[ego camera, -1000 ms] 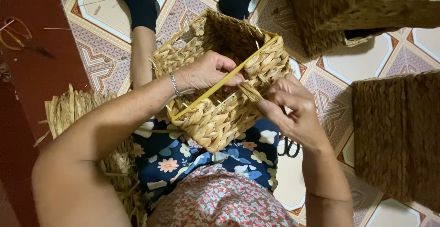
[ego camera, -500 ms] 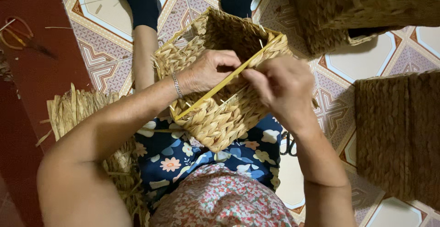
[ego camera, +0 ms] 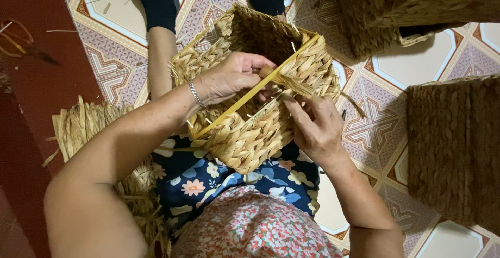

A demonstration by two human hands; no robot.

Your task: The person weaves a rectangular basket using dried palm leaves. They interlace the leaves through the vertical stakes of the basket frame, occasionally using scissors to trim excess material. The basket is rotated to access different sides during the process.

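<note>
Both hands closed: left hand (ego camera: 229, 78) on woven basket (ego camera: 250, 128) rim, right hand (ego camera: 315, 125) pinching straw strand (ego camera: 297, 86).

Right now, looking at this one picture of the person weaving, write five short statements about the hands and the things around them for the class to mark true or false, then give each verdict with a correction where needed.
1. The square woven straw basket rests on the person's lap. True.
2. The left hand lies over the basket's yellow rim frame. True.
3. The right hand holds a pair of scissors. False: its grip is on a strand of dried straw at the basket's rim.
4. The left wrist is bare. False: it wears a silver chain bracelet.
5. A bundle of loose dried straw lies on the floor by the left arm. True.
</note>
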